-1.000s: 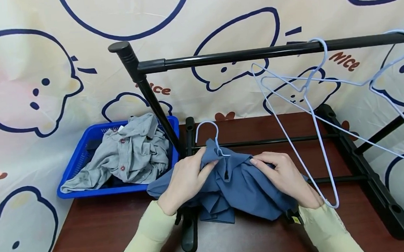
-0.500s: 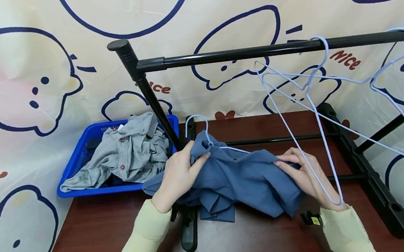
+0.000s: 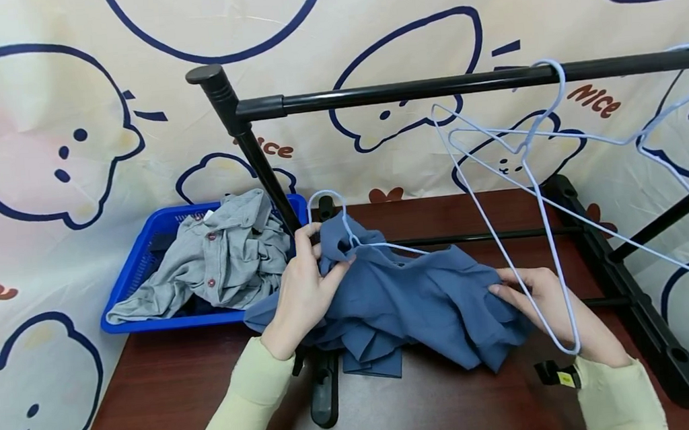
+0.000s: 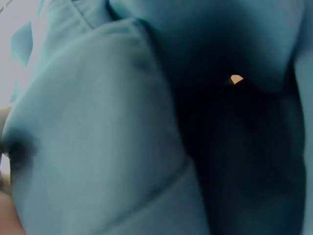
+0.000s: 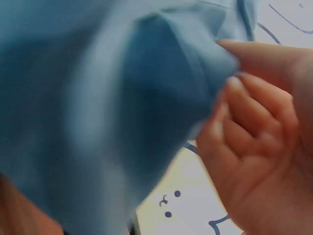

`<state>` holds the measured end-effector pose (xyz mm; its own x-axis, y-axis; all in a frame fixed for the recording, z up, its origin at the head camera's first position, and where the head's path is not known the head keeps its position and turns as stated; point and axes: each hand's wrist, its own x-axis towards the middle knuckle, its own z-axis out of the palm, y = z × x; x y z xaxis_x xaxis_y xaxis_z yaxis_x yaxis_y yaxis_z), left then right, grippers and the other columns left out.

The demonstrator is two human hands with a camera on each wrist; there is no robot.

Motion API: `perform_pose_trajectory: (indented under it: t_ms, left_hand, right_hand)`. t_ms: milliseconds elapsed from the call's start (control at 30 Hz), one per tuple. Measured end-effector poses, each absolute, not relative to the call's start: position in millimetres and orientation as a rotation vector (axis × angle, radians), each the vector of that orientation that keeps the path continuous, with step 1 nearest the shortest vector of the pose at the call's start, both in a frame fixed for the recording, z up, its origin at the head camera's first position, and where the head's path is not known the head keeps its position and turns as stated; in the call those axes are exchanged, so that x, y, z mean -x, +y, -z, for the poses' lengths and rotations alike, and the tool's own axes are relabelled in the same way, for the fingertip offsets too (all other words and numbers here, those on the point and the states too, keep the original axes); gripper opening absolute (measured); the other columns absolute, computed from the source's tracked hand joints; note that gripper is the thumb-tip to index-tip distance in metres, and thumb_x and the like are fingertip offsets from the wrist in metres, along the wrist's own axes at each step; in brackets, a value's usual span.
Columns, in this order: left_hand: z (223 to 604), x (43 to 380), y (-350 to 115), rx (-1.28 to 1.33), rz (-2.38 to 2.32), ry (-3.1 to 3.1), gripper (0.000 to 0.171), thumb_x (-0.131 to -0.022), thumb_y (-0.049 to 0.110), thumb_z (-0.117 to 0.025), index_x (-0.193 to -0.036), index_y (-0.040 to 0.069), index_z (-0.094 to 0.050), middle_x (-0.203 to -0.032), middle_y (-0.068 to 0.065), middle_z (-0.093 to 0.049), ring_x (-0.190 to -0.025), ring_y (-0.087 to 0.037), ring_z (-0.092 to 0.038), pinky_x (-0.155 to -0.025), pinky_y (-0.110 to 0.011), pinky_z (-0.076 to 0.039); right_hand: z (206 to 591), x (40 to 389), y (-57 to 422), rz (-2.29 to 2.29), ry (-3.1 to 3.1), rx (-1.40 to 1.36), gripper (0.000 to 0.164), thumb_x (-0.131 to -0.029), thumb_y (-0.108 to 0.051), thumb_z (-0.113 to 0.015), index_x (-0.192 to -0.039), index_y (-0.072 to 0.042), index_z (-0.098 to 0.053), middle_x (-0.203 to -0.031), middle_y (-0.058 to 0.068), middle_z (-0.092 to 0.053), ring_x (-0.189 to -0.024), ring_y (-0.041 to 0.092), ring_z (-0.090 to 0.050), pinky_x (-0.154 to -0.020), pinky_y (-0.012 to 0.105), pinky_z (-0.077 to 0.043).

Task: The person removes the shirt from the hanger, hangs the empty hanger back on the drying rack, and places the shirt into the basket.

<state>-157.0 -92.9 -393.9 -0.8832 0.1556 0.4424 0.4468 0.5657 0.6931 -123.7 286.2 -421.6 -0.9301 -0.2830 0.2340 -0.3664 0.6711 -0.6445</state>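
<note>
A blue shirt [image 3: 412, 297] hangs bunched between the two hands in the head view, low in front of the rack. The light-blue hanger [image 3: 326, 193] is partly inside it; the hook and a short stretch of one arm show, and the cloth hides the remainder. At the collar, the left hand [image 3: 305, 292] pinches the fabric beside the hook. My right hand [image 3: 548, 300] pinches the shirt's right side between thumb and fingers, seen closely in the right wrist view, where blue cloth [image 5: 146, 98] fills the left. Folds of the shirt [image 4: 107, 132] cover most of the left wrist view.
A black clothes rack [image 3: 420, 89] stands on the brown table [image 3: 201, 395]. Two light-blue hangers [image 3: 564, 225] hang from its bar, one crossing in front of the right forearm. At the left, a blue basket [image 3: 177, 323] holds a grey buttoned shirt [image 3: 220, 258] and darker cloth.
My right hand has moved right, drawing the shirt's side outward. The left hand and the hanger hook have shifted slightly left and up, and one hanger arm has come into view.
</note>
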Motion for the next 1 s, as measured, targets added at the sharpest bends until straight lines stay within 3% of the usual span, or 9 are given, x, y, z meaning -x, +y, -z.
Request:
perform_pose_trajectory:
  t_ms: [67,133,233,333,500,667,800,1000]
  left_hand:
    - [394,157,-93,0.496,1.244,-2.456,0.062,-0.098,0.025,-0.072,-0.147,0.012,-0.037,-0.093,0.001,-0.074,-0.055,-0.007,-0.057,-0.047,-0.033,-0.039]
    - [395,158,-94,0.502,1.246,-2.450,0.052,-0.097,0.025,-0.073,-0.141,0.013,-0.046,-0.093,0.001,-0.073,-0.062,-0.007,-0.061,-0.052,-0.032,-0.044]
    - [396,158,-94,0.521,1.236,-2.453,0.028,-0.098,0.025,-0.072,-0.121,0.014,-0.060,-0.086,0.003,-0.069,-0.060,-0.006,-0.059,-0.051,-0.032,-0.044]
    - [396,158,-93,0.515,1.256,-2.444,0.018,-0.098,0.025,-0.072,-0.110,0.015,-0.063,-0.085,0.005,-0.068,-0.060,-0.004,-0.058,-0.051,-0.032,-0.044]
    - [397,158,-91,0.494,1.295,-2.423,0.018,-0.100,0.026,-0.069,-0.111,0.014,-0.063,-0.079,0.005,-0.066,-0.054,-0.003,-0.053,-0.046,-0.033,-0.041]
    - [399,159,-88,0.475,1.272,-2.408,0.014,-0.101,0.025,-0.067,-0.108,0.012,-0.066,-0.060,0.007,-0.050,-0.045,-0.006,-0.043,-0.043,-0.032,-0.034]
    - [399,162,-87,0.462,1.260,-2.401,0.013,-0.101,0.023,-0.067,-0.104,0.011,-0.069,-0.059,0.007,-0.049,-0.045,-0.006,-0.043,-0.044,-0.032,-0.035]
    - [396,163,-83,0.468,1.269,-2.428,0.012,-0.100,0.023,-0.070,-0.102,0.011,-0.068,-0.061,0.006,-0.051,-0.046,-0.007,-0.044,-0.044,-0.032,-0.036]
  right_hand:
    - [420,124,284,-1.124,-2.746,-0.491,0.004,-0.097,-0.015,-0.073,-0.095,-0.016,-0.076,-0.075,-0.007,-0.064,-0.066,0.007,-0.056,-0.058,0.015,-0.041]
    - [420,125,281,-1.096,-2.705,-0.472,0.014,-0.094,-0.015,-0.075,-0.083,-0.021,-0.069,-0.064,-0.012,-0.048,-0.056,0.007,-0.043,-0.050,0.021,-0.035]
    - [422,125,275,-1.068,-2.641,-0.490,0.029,-0.094,-0.008,-0.074,-0.077,-0.021,-0.055,-0.063,-0.013,-0.034,-0.053,0.007,-0.033,-0.048,0.025,-0.030]
    - [425,125,268,-1.125,-2.606,-0.421,0.037,-0.097,-0.005,-0.068,-0.074,-0.018,-0.043,-0.066,-0.011,-0.025,-0.052,0.009,-0.026,-0.046,0.028,-0.026]
    - [432,128,250,-1.176,-2.529,-0.139,0.037,-0.099,-0.012,-0.066,-0.070,-0.016,-0.042,-0.060,-0.004,-0.030,-0.051,0.014,-0.032,-0.048,0.029,-0.027]
    - [445,130,230,-1.232,-2.478,0.034,0.042,-0.101,-0.019,-0.063,-0.066,-0.014,-0.040,-0.056,0.000,-0.033,-0.049,0.018,-0.034,-0.048,0.030,-0.029]
    - [454,131,218,-1.280,-2.479,0.016,0.048,-0.105,-0.022,-0.058,-0.063,-0.013,-0.037,-0.053,0.000,-0.031,-0.045,0.018,-0.035,-0.046,0.032,-0.031]
    - [465,133,211,-1.288,-2.502,-0.163,0.051,-0.099,-0.003,-0.062,-0.056,-0.016,-0.037,-0.048,-0.007,-0.029,-0.040,0.013,-0.031,-0.040,0.030,-0.028]
